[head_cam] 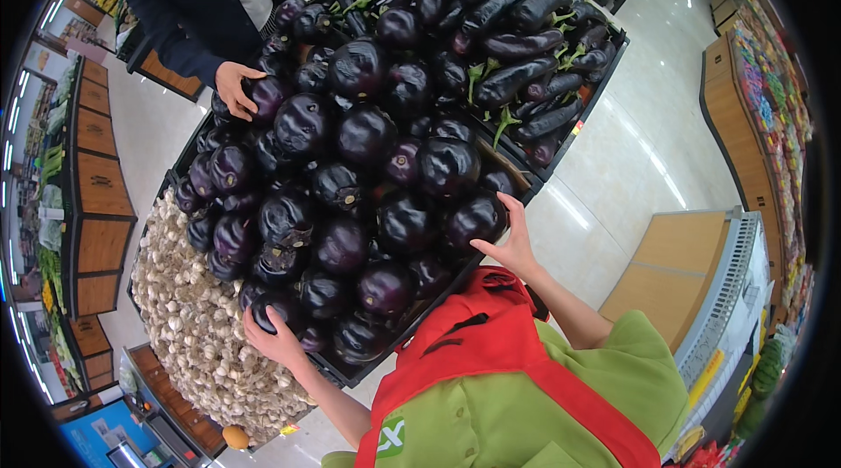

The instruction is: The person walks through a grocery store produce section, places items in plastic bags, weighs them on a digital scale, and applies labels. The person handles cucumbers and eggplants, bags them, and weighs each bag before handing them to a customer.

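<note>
Round dark purple eggplants [368, 133] lie heaped in a black-edged bin before me. At the pile's lower left, my left hand [274, 336] rests with fingers spread on a round eggplant [271, 310], beside the garlic. My right hand [514, 238] touches another round eggplant [477, 215] at the right edge, thumb and forefinger apart along its side. Whether either hand grips firmly, I cannot tell. Long eggplants [519, 44] fill the adjoining bin beyond. Across the pile, another person's hand [235, 88] lies on a round eggplant [268, 97].
Garlic bulbs [190, 336] are heaped to the left of the eggplants, with an orange-brown round item [235, 437] at their lower edge. A person in a dark jacket [190, 8] stands across the bin. A wooden-panelled display case [663, 264] stands at right.
</note>
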